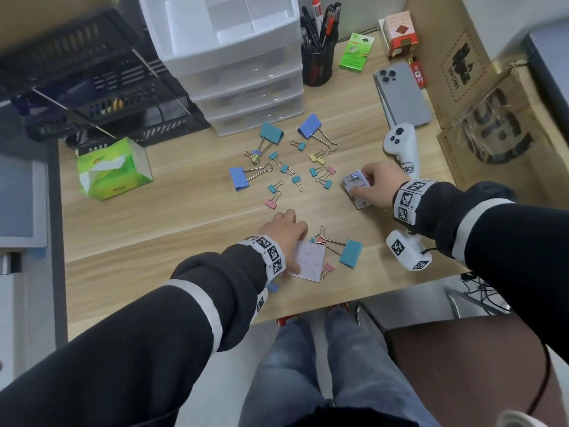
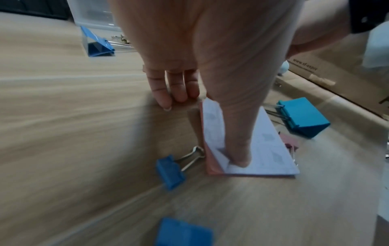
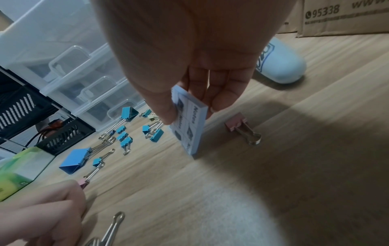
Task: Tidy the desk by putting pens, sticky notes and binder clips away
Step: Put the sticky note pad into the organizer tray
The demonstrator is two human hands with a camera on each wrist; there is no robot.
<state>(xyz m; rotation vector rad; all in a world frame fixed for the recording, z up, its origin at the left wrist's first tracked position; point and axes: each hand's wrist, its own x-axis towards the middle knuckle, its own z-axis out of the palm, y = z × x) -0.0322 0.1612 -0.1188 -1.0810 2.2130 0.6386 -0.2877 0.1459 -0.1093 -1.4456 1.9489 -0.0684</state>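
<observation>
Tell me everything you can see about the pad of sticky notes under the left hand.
The sticky-note pad is a square block of pale sheets with faint grey printed patches and a pink edge. It lies flat on the wooden desk near the front edge. The left hand presses its thumb on the top sheet, whose corner is lifted. A small blue binder clip lies beside it; a pink clip lies at its far side.

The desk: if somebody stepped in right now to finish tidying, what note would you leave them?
Right hand: pinches a blue sticky-note pad, tilted, one corner on the desk.
Left hand: thumb presses a pink sticky-note pad lying flat at the near edge.
Done: pens stand in the black cup.
Left: both pads, and the binder clips scattered before the closed white drawer unit.
</observation>
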